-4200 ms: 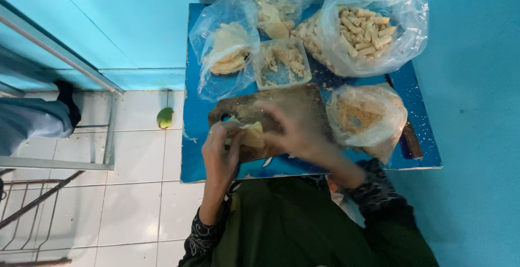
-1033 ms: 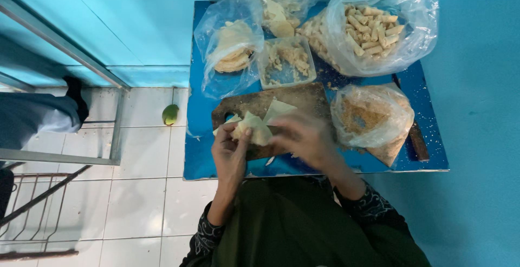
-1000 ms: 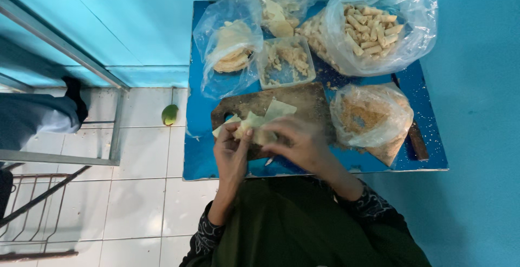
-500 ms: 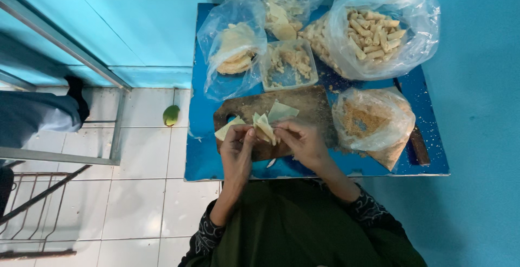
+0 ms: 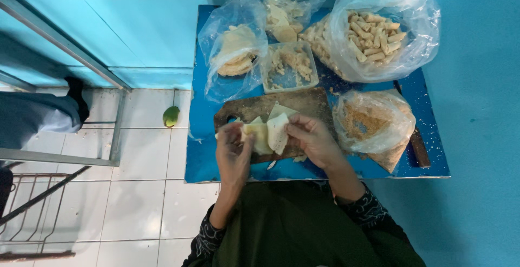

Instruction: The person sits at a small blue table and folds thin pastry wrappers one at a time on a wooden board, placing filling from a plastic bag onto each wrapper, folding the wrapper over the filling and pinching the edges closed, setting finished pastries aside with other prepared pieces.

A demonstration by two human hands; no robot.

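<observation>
Both hands work a pale, thin pastry wrapper (image 5: 269, 132) over a dark wooden cutting board (image 5: 303, 104) on a blue table (image 5: 201, 158). My left hand (image 5: 233, 150) grips the wrapper's left side with curled fingers. My right hand (image 5: 310, 137) pinches its right flap, which stands folded up. More pale wrapper pieces lie under the one I hold. A clear tub of crumbly filling (image 5: 288, 66) sits just beyond the board.
Plastic bags stand on the table: flat round wrappers (image 5: 233, 56) at the back left, finished rolls (image 5: 379, 31) at the back right, breadcrumbs (image 5: 371, 123) at the right. A green fruit (image 5: 171, 116) lies on the white tiled floor. A metal frame (image 5: 65, 158) stands at the left.
The wrapper has been unfolded and turned between my hands; my right hand has slid from covering it to pinching its right flap. The view has barely shifted.
</observation>
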